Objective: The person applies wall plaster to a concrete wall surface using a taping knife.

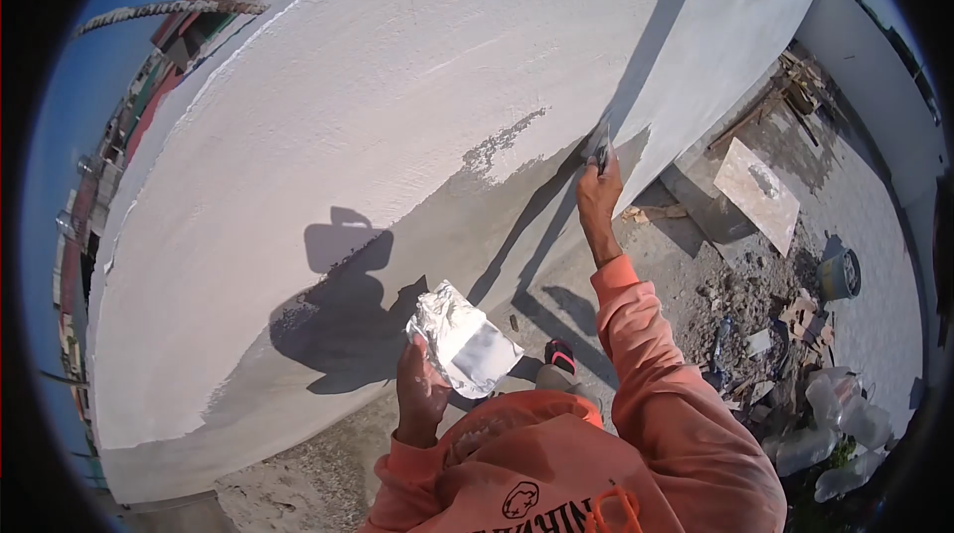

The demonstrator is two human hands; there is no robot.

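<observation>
My left hand [423, 380] is closed on a square board [482, 359] held low in front of my body, with a heap of white plaster [449, 319] on it. My right hand [599, 185] reaches up and forward, its fingers wrapped round the handle of a trowel [600, 144]. The trowel's blade lies at the wall [328, 106], near the line where white plaster meets the bare grey lower part. A rough grey patch shows inside the white area, left of the trowel. My shadow falls across the wall.
At the right a pale board [757, 195] lies over a grey block. Beyond my right arm are a bucket [840, 275], rubble [735, 285] and clear plastic bags [840, 419]. A rope [169, 9] crosses the top left. My sandalled foot [560, 356] stands below the wall.
</observation>
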